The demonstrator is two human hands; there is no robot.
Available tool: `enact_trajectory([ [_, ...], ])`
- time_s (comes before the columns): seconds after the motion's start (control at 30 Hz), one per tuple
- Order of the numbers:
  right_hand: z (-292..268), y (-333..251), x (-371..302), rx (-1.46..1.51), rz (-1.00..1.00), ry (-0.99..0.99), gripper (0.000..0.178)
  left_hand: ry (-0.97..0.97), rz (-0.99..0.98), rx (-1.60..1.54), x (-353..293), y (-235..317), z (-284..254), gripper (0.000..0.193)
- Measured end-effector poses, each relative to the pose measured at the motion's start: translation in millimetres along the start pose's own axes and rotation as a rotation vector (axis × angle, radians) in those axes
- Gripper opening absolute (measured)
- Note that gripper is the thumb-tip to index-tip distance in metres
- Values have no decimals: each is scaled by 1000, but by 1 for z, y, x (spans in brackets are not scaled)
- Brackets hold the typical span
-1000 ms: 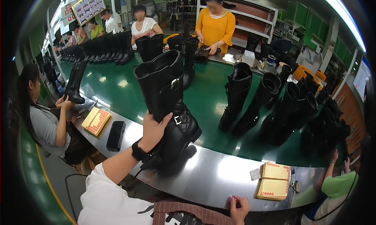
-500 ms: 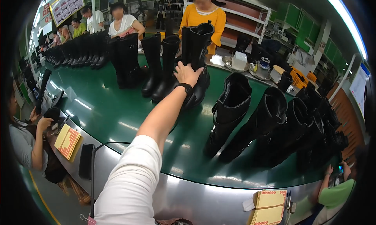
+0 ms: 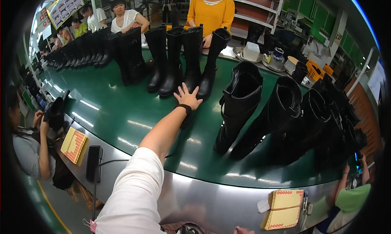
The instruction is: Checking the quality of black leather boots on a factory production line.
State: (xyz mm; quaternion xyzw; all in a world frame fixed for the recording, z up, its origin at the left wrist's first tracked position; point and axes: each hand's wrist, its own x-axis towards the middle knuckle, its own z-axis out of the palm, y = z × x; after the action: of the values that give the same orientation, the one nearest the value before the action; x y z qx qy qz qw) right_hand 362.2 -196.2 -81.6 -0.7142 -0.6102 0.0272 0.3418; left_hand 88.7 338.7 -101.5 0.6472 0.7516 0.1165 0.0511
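My left hand [image 3: 188,98], with a black band at the wrist, reaches over the green tabletop [image 3: 134,107]. Its fingers are spread and it holds nothing. Just beyond the fingertips stand two tall black boots, one on the left [image 3: 191,50] and one on the right [image 3: 214,59]; whether I touch their toes I cannot tell. Left of them, another pair of black boots [image 3: 174,57] stands upright in the same row. At the lower edge only a sliver of my right hand [image 3: 242,231] shows, its fingers hidden.
More tall black boots [image 3: 240,103] stand close together on the right, others [image 3: 89,50] along the far left. On the steel edge lie a phone [image 3: 94,163] with a cable and two stacks of yellow cards [image 3: 284,209] [image 3: 73,145]. Co-workers are across and at both sides, one in orange [image 3: 211,14].
My left hand has let go of the boots it was holding and drawn back toward me. Those boots now stand upright beside the other pair. The co-worker at left has raised a dark boot.
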Motion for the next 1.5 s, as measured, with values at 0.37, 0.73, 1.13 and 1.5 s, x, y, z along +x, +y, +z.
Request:
enact_trajectory([
  [0.37, -9, 0, 0, 32, -134, -3, 15, -226, 52, -129, -41, -45, -37, 50],
  [0.73, -3, 9, 1, 30, -153, -27, 17, -151, 9, -237, 22, -61, -4, 34],
  [1.13, -7, -6, 2, 53, -65, 78, 15, -285, 383, -123, -32, -20, -56, 21],
  [1.5, -6, 7, -11, 47, -73, 74, 16, -219, 801, -235, -217, 67, -141, 83],
])
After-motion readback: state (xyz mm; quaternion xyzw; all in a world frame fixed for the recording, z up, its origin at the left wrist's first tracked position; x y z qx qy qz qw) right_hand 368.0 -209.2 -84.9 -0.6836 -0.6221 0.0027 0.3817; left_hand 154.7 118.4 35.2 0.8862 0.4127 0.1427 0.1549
